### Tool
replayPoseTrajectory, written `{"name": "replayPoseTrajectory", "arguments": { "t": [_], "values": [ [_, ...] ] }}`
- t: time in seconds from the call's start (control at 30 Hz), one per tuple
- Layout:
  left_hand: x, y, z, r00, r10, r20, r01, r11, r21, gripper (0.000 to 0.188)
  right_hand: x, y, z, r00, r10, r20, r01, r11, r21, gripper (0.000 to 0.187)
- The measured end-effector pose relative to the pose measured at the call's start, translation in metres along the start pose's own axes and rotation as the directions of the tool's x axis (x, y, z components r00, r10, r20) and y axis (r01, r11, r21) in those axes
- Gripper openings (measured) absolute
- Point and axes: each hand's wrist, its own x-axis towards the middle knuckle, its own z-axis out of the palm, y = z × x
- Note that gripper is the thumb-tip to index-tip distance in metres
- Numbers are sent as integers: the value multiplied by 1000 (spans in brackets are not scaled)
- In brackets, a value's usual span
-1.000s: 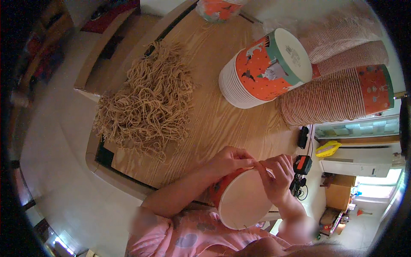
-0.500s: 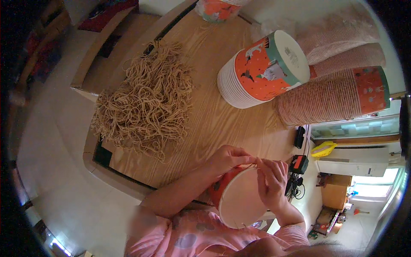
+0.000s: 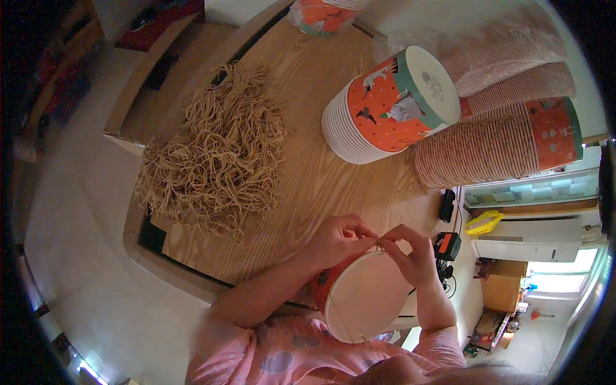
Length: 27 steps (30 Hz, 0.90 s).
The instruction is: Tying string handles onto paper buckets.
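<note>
An orange paper bucket (image 3: pixel 366 298) with a round, pale face turned up rests against my body at the table's edge. Thin twine (image 3: pixel 380 246) shows at its far rim, and a small end of twine pokes out at its near rim. My left hand (image 3: pixel 340 240) pinches the twine between thumb and finger just above the far rim. From the other side my right hand (image 3: pixel 410 253) grips the same bit of twine, its fingertips meeting the left ones. The exact loop or knot between the fingertips is too small to make out.
A tangled heap of tan twine (image 3: pixel 218 154) covers the table's left. Behind stand an upturned stack of orange-and-green buckets (image 3: pixel 391 106), a long stack lying sideways (image 3: pixel 487 151) and plastic-wrapped stacks (image 3: pixel 507 54). Another bucket (image 3: pixel 326 14) sits at the far edge. Black devices with cables (image 3: pixel 447 246) lie right.
My right hand's fingers have lifted off the bucket's rim and curled into a pinch on the twine. The left hand stays at the rim, and the bucket has barely moved.
</note>
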Motion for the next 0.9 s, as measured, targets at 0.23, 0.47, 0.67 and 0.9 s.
{"name": "replayPoseTrajectory", "arguments": {
  "t": [0.23, 0.47, 0.67, 0.9],
  "values": [
    [-1, 6, -2, 1000, 17, -23, -16, 999, 28, 15, 8, 2, -2, 992, 71, 103, -78, 995, 59, 7],
    [0, 2, -4, 999, -40, 26, 44, 982, -182, 16, 15, -3, -5, 993, 13, 120, -16, 1000, 16, 8],
    [1, 4, -5, 996, -54, 74, 66, 983, -172, 15, 16, 3, -5, 991, 43, 128, -46, 999, 14, 9],
    [2, -1, -6, 998, -37, 53, 42, 995, -94, 14, 19, 4, -6, 988, -25, 153, 26, 1000, -5, 10]
  ]
}}
